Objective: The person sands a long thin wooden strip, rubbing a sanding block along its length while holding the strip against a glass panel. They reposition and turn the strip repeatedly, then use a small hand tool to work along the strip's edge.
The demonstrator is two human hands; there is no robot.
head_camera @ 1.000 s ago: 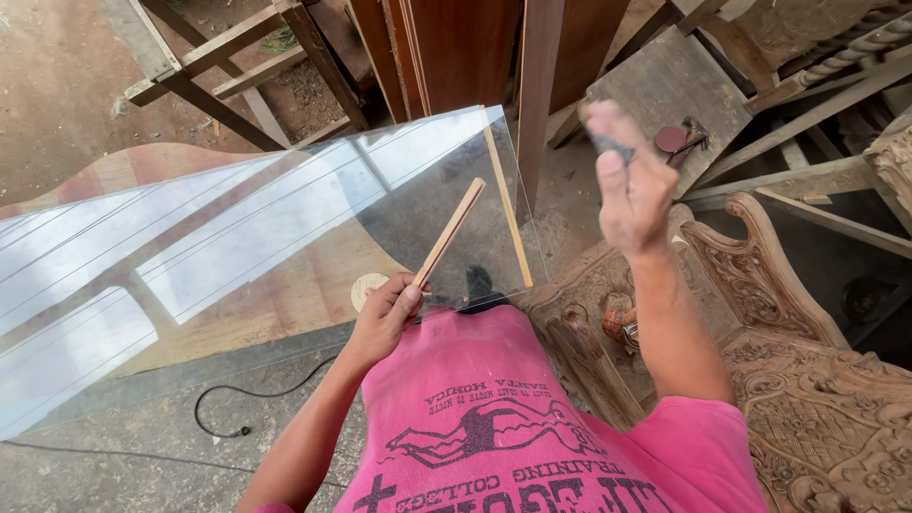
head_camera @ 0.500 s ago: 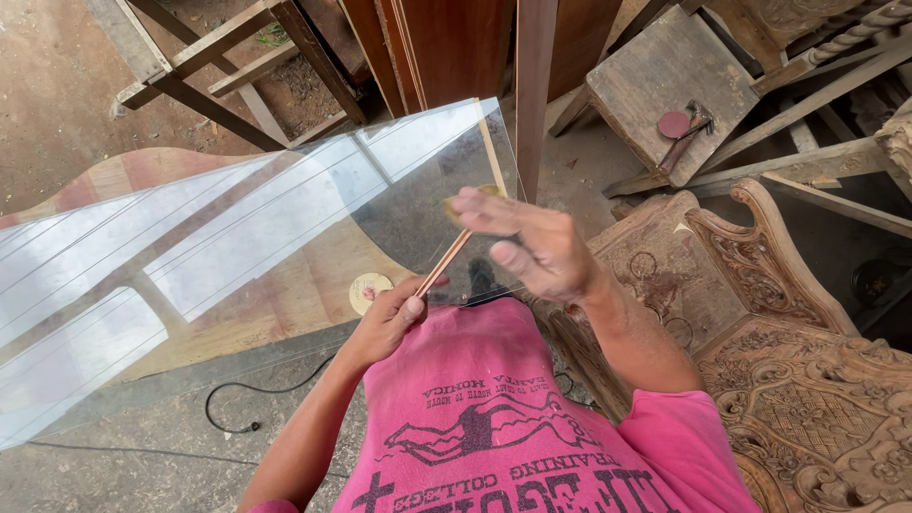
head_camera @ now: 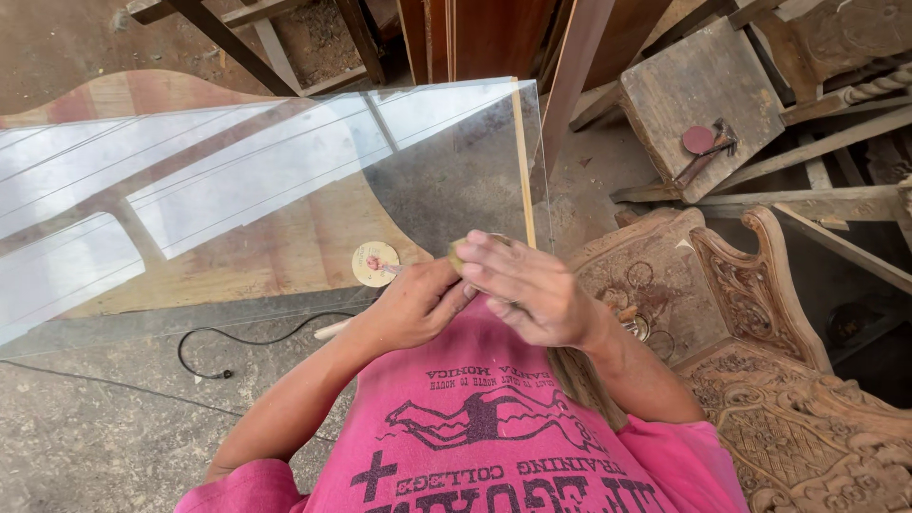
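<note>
The person's left hand [head_camera: 413, 309] is curled shut in front of the chest, its fingers pinching something small that is hidden between the two hands; the right hand [head_camera: 532, 290] lies over it from the right, fingers bent and pressed together, their tips touching the left hand's fingers; a small yellowish piece [head_camera: 459, 250] peeks out just above the right fingers, and what it is cannot be told; both hands meet at the near edge of a large glass sheet [head_camera: 285, 190], which lies flat and reaches far to the left, with bright reflections across it; a thin wooden strip [head_camera: 523, 161] lies along the right edge of the glass, running from the far corner down to the hands; just left of the left hand a small round disc [head_camera: 375, 263], pale with a pink mark, sits under or on the glass; beneath the glass lies a curved wooden board [head_camera: 285, 256]; a black cable [head_camera: 247, 339] snakes over the concrete floor [head_camera: 95, 427] near the left forearm; to the right stands a carved wooden chair [head_camera: 750, 313], close by the right arm; farther off, well apart from the hands, a hammer [head_camera: 703, 160] and a round reddish disc [head_camera: 698, 140] rest on a worn wooden block [head_camera: 684, 95]
</note>
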